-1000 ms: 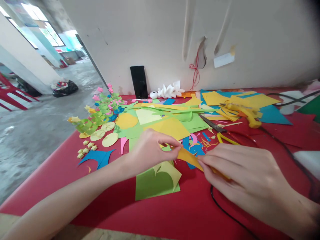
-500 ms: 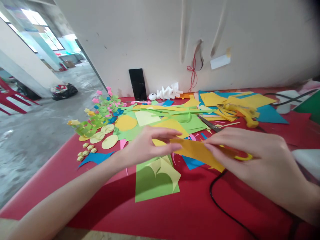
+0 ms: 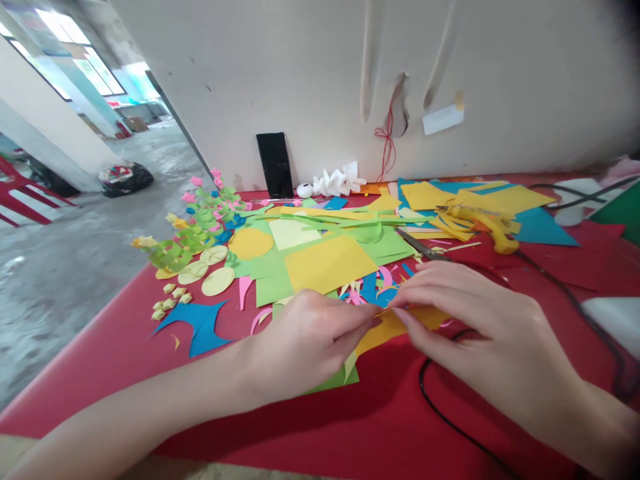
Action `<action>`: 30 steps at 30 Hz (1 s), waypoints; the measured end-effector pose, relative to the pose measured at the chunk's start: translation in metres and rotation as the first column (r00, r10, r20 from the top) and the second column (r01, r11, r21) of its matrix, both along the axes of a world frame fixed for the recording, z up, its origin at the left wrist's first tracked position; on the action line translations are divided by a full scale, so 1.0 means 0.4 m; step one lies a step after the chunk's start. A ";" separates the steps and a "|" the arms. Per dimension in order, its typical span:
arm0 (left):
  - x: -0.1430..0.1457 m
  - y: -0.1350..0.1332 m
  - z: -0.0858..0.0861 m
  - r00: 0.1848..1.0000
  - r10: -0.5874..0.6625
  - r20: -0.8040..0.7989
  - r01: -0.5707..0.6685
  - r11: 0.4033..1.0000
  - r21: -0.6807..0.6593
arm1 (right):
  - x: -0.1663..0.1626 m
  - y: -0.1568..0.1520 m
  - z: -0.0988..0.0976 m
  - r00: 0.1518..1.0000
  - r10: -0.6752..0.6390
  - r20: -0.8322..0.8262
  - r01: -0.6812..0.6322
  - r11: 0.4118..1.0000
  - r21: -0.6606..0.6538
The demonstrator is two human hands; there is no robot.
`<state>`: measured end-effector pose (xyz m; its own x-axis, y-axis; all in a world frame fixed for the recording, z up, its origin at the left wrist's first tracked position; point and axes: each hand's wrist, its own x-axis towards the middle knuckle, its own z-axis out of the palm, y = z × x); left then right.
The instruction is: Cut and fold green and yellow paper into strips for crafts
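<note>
My left hand is closed, thumb and forefinger pinching the top edge of an orange-yellow piece of paper. Right beside those fingertips, my right hand pinches the same edge with thumb and fingers. The paper hangs below both hands, partly hidden by the right fingers. Beneath it lies a green paper sheet, largely covered by my left hand. Paper scraps in blue, pink and yellow are scattered just behind the fingertips. A pair of scissors rests beyond my right hand, its handles partly hidden.
A yellow glue gun lies at the back right, its black cord running near my right hand. Paper flowers, cream discs and small folded pieces sit left. A black phone leans on the wall.
My left hand has moved right and slightly down, and its spread fingers have closed on the paper's edge beside my right hand. The paper has turned and now hangs lower.
</note>
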<state>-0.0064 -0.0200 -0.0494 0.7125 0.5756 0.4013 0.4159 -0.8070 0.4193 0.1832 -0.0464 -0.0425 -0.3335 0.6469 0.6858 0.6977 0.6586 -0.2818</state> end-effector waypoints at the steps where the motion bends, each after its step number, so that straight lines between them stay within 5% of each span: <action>1: 0.000 -0.001 0.004 1.000 0.007 0.010 -0.007 1.000 0.011 | 0.004 0.002 0.002 1.000 -0.007 -0.004 0.007 1.000 0.000; 13: -0.015 0.048 0.042 0.973 0.229 0.042 -0.225 0.971 -0.088 | 0.146 0.122 0.007 0.941 -0.338 0.033 0.336 0.941 0.040; 15: -0.009 0.048 0.037 0.980 0.198 0.024 -0.194 0.973 -0.126 | 0.139 0.112 0.010 0.959 -0.280 0.054 0.281 0.960 -0.013; 20: 0.003 0.040 0.030 0.988 0.117 0.100 -0.099 0.980 -0.171 | 0.085 0.074 -0.002 0.985 0.157 0.072 -0.135 0.959 -0.250; 22: -0.004 0.047 0.031 0.966 0.165 0.200 -0.115 0.964 -0.241 | 0.070 0.066 0.000 0.987 0.158 -0.014 -0.156 0.949 -0.275; 24: -0.017 0.063 0.028 0.911 0.236 0.339 -0.099 0.921 -0.376 | 0.065 0.062 0.008 0.990 0.057 -0.126 -0.091 0.954 -0.285; 26: -0.029 0.079 0.020 0.845 0.197 0.498 0.097 0.858 -0.504 | 0.064 0.062 0.016 0.971 -0.034 -0.235 -0.042 0.948 -0.314; 28: -0.034 0.086 0.006 0.858 0.094 0.505 0.294 0.716 -0.634 | 0.063 0.063 0.017 0.947 -0.076 -0.313 -0.036 0.941 -0.335; 30: -0.027 0.079 -0.012 0.908 0.000 0.420 0.332 0.610 -0.719 | 0.058 0.064 0.009 0.929 -0.082 -0.362 -0.053 0.936 -0.347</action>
<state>-0.0173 0.0116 -0.0544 0.7351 0.6693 0.1074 0.0019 -0.1605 0.9870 0.2064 -0.0210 -0.0387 -0.0919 0.8672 0.4895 0.5095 0.4633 -0.7252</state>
